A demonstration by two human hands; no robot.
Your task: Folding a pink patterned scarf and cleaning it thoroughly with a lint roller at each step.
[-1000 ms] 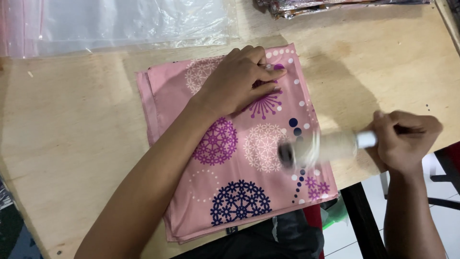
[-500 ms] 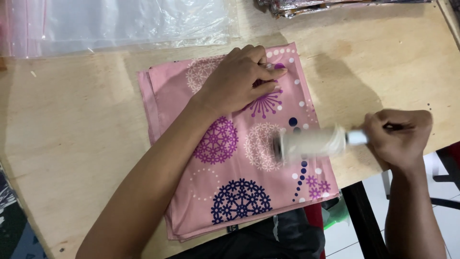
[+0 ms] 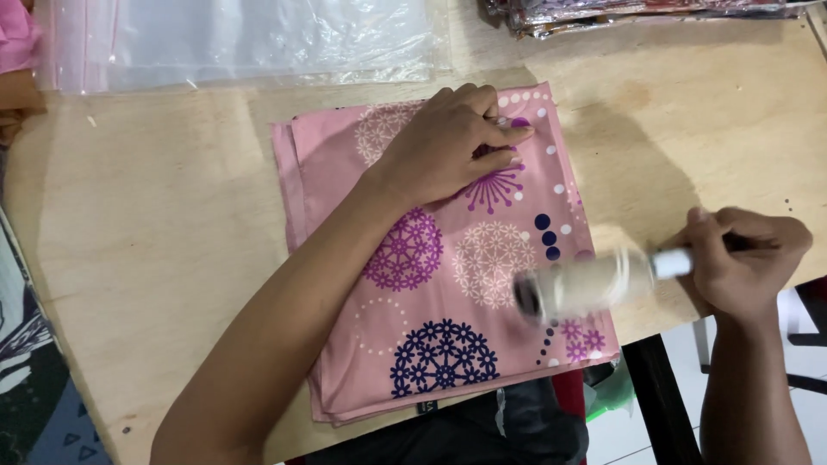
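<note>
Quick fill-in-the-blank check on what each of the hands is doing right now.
1. The left hand presses flat on the folded pink ____.
2. The right hand grips a lint ____ by its handle.
3. The cloth lies on a ____ table.
4. Clear ____ bags lie at the table's far edge.

Missing words: cloth; roller; wooden; plastic

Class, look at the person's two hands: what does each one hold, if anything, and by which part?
The right hand has its grip on the handle of a lint roller. The left hand holds nothing; it presses flat on the folded pink cloth.
</note>
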